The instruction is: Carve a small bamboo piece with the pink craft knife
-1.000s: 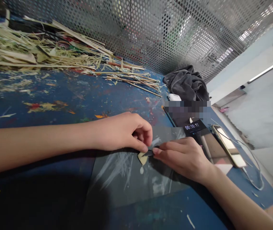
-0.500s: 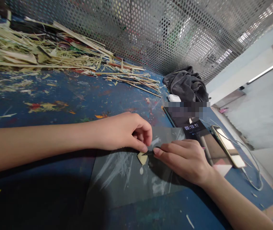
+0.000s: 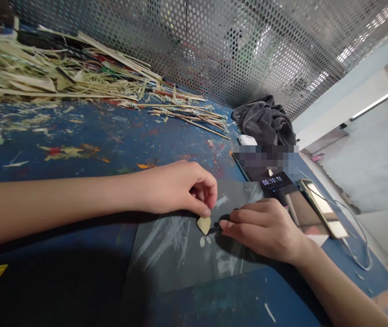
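Note:
My left hand [image 3: 189, 188] pinches the upper edge of a small pale yellow piece [image 3: 204, 225] between thumb and forefinger. The piece has a pointed lower end with a dark edge and rests on a dark grey mat [image 3: 166, 268] with whitish scratches. Just to its right, my right hand [image 3: 265, 229] is closed around a thin dark tool [image 3: 216, 225], mostly hidden by the fingers. Its kind is unclear. The tool's end comes close to the piece; whether they touch I cannot tell. Small pale chips [image 3: 202, 242] lie just below the piece.
Pale plant strips [image 3: 27, 77] heap at the back left, beside thin sticks [image 3: 194, 117]. A dark cloth [image 3: 267, 119], a white case [image 3: 248, 140], a phone showing a timer [image 3: 275, 181] and a cabled phone [image 3: 323, 206] lie right. A perforated metal panel [image 3: 194, 41] stands behind.
The dark tool has moved down off the top of the yellow piece to its lower right side. Another small chip shows below the piece. My left hand keeps its pinch.

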`<state>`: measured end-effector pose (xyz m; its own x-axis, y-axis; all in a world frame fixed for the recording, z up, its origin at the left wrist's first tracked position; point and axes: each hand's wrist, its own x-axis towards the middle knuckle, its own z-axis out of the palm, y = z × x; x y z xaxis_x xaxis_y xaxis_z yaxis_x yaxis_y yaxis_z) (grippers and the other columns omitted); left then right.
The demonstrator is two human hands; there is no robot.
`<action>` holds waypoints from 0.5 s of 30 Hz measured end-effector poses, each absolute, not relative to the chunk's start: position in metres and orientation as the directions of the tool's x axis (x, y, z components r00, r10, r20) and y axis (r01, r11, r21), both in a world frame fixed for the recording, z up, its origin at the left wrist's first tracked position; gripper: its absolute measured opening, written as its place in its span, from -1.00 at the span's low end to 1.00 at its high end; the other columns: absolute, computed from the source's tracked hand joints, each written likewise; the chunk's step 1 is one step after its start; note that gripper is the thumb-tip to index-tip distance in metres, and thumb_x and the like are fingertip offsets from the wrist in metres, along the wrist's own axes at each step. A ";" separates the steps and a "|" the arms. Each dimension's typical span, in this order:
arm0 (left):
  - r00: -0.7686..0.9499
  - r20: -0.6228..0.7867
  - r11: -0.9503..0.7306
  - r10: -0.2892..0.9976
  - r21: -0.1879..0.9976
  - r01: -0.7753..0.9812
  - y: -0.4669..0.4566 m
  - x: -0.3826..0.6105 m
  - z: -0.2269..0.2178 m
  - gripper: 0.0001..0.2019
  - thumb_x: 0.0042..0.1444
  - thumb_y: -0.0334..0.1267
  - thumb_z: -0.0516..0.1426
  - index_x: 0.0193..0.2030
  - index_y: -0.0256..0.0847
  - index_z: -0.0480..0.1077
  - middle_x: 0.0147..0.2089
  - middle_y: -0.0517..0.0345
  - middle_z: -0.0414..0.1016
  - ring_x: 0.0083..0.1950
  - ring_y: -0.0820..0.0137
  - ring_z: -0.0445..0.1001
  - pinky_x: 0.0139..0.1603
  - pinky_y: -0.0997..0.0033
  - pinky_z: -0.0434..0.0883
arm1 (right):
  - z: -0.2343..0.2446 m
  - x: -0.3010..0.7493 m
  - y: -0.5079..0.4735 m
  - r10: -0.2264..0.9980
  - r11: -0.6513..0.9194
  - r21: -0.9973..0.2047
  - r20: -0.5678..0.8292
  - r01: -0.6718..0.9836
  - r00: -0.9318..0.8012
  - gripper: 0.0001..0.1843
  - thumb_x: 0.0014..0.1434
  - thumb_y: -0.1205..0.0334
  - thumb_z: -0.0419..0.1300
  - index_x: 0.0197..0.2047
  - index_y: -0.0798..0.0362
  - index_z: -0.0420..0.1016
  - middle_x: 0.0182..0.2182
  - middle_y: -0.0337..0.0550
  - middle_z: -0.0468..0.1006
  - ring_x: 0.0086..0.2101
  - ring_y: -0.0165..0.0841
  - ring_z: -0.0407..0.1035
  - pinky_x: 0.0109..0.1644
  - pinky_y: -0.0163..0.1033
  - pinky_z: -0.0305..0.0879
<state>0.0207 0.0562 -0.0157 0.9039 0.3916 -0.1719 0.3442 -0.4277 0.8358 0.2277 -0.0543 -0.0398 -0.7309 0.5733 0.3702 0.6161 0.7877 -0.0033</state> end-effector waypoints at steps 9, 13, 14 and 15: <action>0.882 -0.155 -0.426 0.444 0.830 0.360 0.057 0.020 -0.018 -0.94 -0.06 -0.34 0.23 -0.39 -0.22 0.44 -0.49 0.33 0.47 -0.44 0.54 0.40 -0.42 0.57 0.26 | -0.035 0.216 -0.062 0.570 0.729 0.041 0.516 0.684 -0.639 -0.86 0.25 0.39 0.18 -0.36 0.11 0.51 -0.52 -0.23 0.55 -0.58 -0.52 0.30 -0.53 -0.32 0.10; 0.823 -0.037 -0.422 0.567 0.845 0.329 0.055 0.020 -0.024 -0.89 -0.04 -0.27 0.25 -0.43 -0.24 0.41 -0.51 0.32 0.45 -0.47 0.55 0.37 -0.43 0.57 0.28 | -0.032 0.219 -0.061 0.577 0.715 0.068 0.505 0.696 -0.642 -0.83 0.25 0.40 0.17 -0.38 0.11 0.51 -0.51 -0.22 0.55 -0.56 -0.52 0.34 -0.52 -0.34 0.15; 0.794 0.009 -0.431 0.608 0.843 0.321 0.054 0.020 -0.026 -0.87 -0.04 -0.26 0.25 -0.44 -0.24 0.41 -0.52 0.32 0.45 -0.49 0.56 0.36 -0.43 0.57 0.28 | -0.032 0.221 -0.060 0.589 0.706 0.067 0.498 0.705 -0.637 -0.82 0.26 0.39 0.16 -0.39 0.11 0.51 -0.51 -0.24 0.54 -0.57 -0.53 0.33 -0.52 -0.35 0.15; 0.773 0.045 -0.446 0.633 0.837 0.316 0.053 0.020 -0.027 -0.87 -0.04 -0.26 0.25 -0.45 -0.24 0.40 -0.52 0.33 0.45 -0.50 0.57 0.35 -0.43 0.58 0.28 | -0.033 0.222 -0.059 0.605 0.694 0.062 0.490 0.717 -0.628 -0.81 0.26 0.39 0.16 -0.39 0.11 0.51 -0.51 -0.25 0.54 -0.58 -0.54 0.32 -0.52 -0.35 0.14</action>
